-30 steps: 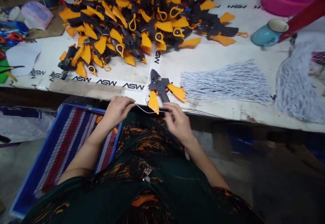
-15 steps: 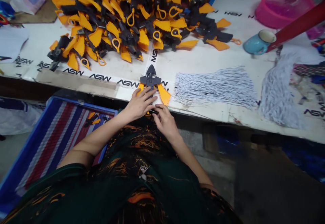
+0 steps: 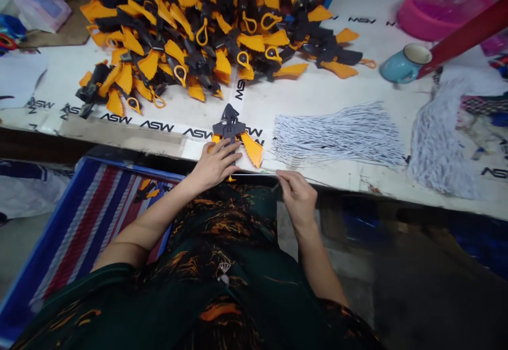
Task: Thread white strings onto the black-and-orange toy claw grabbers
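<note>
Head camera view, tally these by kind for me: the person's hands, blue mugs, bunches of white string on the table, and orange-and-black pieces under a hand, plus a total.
Left hand and right hand: 2
Blue mug: 1
White string bunches: 2
Orange-and-black piece under the left hand: 1
Total: 6

The toy [image 3: 230, 128] lies left of the cord bundle [image 3: 337, 135].
</note>
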Available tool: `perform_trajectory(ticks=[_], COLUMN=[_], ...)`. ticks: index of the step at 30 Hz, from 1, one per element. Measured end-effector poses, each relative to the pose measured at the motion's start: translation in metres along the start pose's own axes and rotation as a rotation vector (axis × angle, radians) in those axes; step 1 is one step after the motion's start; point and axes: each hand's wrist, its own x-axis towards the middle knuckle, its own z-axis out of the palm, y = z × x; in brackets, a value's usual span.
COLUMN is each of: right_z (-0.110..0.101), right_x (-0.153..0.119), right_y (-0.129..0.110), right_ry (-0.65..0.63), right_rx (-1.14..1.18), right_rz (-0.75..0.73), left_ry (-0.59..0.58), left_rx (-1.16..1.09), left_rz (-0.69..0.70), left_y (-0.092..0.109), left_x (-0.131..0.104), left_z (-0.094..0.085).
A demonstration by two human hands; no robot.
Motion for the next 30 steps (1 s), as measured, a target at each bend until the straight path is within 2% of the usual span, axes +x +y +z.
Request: perform_trajectory(ticks=[2,4,8,12,14,17,19,21,24,30], right_z=[-0.004,0.003,0.038,0.065,0.07,0.066,0.06,0.051,0.041,0.036], right_x=[0.0,-0.002,-0.005,-0.003,-0.004,-0.008,-0.011,-0.014,-0.017,-0.019], right_y=[-0.006,-0.016,-0.034,-0.039,-0.039,-0.035,-0.029,-0.022,-0.013,-0.006], right_ry=[0.037,-0.015,-0.139,-0.161,-0.178,-0.227,-0.236,-0.213,-0.146,-0.118], right_rx=[0.008,0.035,0.094,0.13,0.144,0.132,0.124,0.13,0.106,0.067], right_rz=[-0.024,-0.079,-0.221,-0.287,-0.292,-0.287,-0.287,-0.263,-0.185,-0.135], left_ry=[0.023,0.049,0.009,-0.064,-0.019,0.086,0.099,0.072,0.037,0.066], left_rx=[-0.049,-0.142,-0.475,-0.782,-0.712,-0.34,-0.085,0.07,0.155,0.189], left_rz=[-0.009,-0.018,-0.094,-0.251,-0.238,-0.115,-0.034,0.041,0.12,0.153], left_y=[0.004,0.013,0.032,0.039,0.037,0.032,0.028,0.023,0.018,0.022], left_x=[0.0,0.003,0.014,0.027,0.03,0.03,0.027,0.024,0.023,0.03], left_z=[-0.004,-0.01,-0.016,-0.013,-0.012,-0.014,-0.018,-0.021,-0.023,-0.019])
